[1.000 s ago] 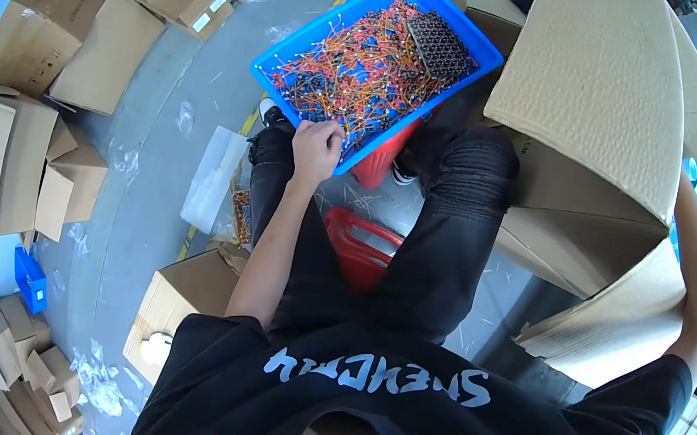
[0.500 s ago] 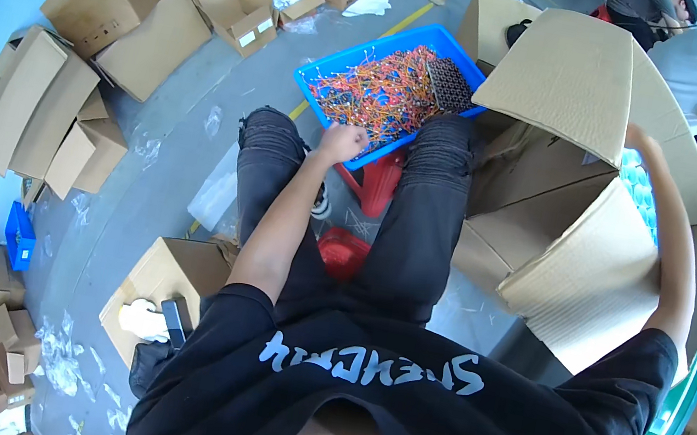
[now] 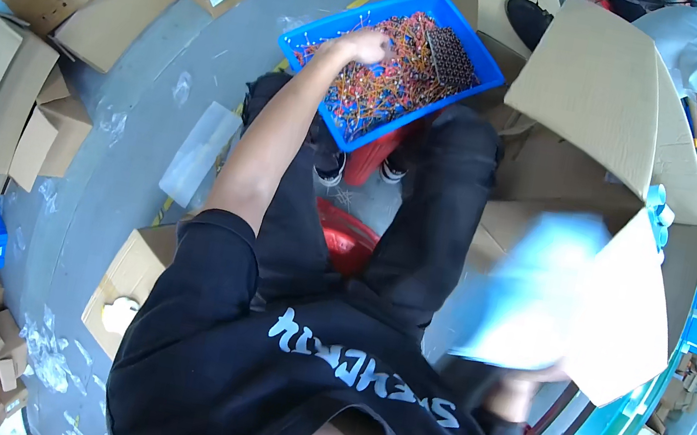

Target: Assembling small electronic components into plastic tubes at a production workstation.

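Observation:
A blue plastic bin stands before my knees, heaped with thin orange-and-red wire-like pieces. My left hand reaches over its far-left side with bent fingers at the pile. Whatever those fingers pinch, if anything, is too small to make out. A dark honeycomb-like block lies at the bin's right end. On my right, a pale blue sheet-like piece is smeared by motion. My right hand grips its lower edge, partly blurred, beside the open cardboard box.
Light-blue rounded items show at the big box's right side. A red stool is between my legs. Cardboard boxes line the left, with clear plastic scraps on the floor. Another person works at the far right.
My right hand has come out from the far side of the box toward my body, bringing the pale blue piece. My left hand has moved from the bin's near edge farther over the pile.

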### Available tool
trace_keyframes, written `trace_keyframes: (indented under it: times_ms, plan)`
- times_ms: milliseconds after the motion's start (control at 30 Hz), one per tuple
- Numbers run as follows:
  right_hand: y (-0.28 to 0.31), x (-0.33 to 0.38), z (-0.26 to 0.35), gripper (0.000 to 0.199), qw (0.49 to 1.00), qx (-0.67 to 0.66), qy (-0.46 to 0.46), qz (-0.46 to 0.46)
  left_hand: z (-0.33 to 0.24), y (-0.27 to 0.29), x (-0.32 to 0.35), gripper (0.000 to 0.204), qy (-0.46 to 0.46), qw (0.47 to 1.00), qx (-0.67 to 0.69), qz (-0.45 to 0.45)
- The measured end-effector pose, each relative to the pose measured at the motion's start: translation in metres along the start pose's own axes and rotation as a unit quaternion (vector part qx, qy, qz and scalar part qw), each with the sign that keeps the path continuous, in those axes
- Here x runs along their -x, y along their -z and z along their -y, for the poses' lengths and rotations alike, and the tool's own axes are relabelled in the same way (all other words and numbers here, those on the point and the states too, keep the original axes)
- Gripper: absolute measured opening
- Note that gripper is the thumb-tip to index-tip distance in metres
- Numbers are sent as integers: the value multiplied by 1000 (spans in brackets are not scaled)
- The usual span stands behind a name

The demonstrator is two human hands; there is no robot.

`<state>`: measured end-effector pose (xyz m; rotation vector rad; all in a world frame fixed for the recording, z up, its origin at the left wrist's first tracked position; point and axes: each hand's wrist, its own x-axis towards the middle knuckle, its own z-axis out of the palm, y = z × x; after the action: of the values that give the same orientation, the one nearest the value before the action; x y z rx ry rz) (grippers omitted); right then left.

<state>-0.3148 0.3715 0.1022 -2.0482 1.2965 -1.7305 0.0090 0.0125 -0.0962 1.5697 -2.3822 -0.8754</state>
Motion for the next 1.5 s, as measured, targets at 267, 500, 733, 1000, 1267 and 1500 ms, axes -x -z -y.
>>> trace_keyframes:
  times_ms: [267,500,733,1000,1267,1500]
  plan:
    - [-283,-102,-251,18,887,317,-38,335,16,-11,-13,36,33,998,-23,-56]
    - [-380,-162,-361,17,739,435,162,489,55,7,-4,39,80,985,150,17]
    - [-378,-173,-359,31,799,395,62,450,6,-38,-38,34,100,981,-102,128]
    - [-325,-188,-359,33,870,206,-43,445,5,-11,-35,18,82,990,-77,81]
    - [-320,-184,-358,27,805,-43,-160,570,-25,21,-16,11,32,988,137,-66]
    - [-320,-186,-315,27,721,-255,-357,537,-29,19,-18,13,38,966,173,-189]
